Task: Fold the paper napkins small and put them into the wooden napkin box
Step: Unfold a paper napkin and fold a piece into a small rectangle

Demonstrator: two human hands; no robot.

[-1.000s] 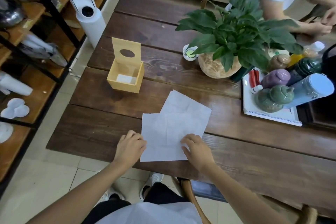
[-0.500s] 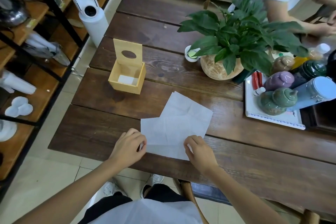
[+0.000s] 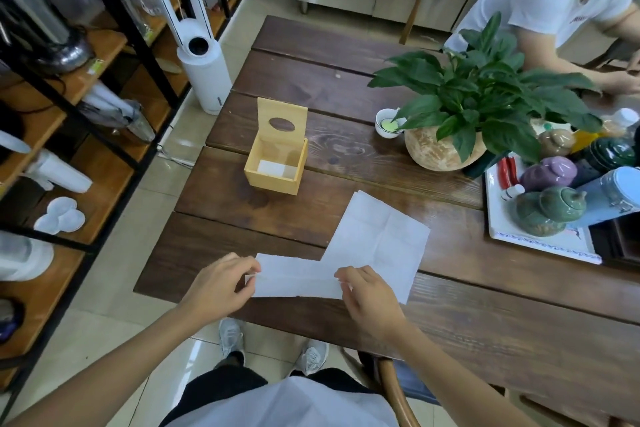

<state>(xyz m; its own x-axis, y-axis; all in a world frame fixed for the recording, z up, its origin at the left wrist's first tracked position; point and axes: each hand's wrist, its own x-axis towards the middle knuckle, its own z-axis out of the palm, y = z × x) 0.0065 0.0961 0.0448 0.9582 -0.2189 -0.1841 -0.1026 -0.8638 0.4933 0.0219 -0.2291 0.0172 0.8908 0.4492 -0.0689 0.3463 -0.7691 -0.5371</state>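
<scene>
Both hands pinch a half-folded napkin at the table's near edge.
Left hand [image 3: 221,282] and right hand [image 3: 369,295] grip the napkin [image 3: 298,279] ends; the wooden box [image 3: 277,163] stands open at 11 o'clock, well apart.

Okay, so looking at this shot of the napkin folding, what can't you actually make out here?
- Head view: how many napkins lie in the wooden napkin box; its front wall hides most of the white inside.
- Head view: whether the folded napkin is creased flat; the left hand and right hand cover its ends.
- Head view: the unfolded napkin may be more than one sheet; too thin to tell.
- Head view: the tray is cut off by the right edge.
</scene>
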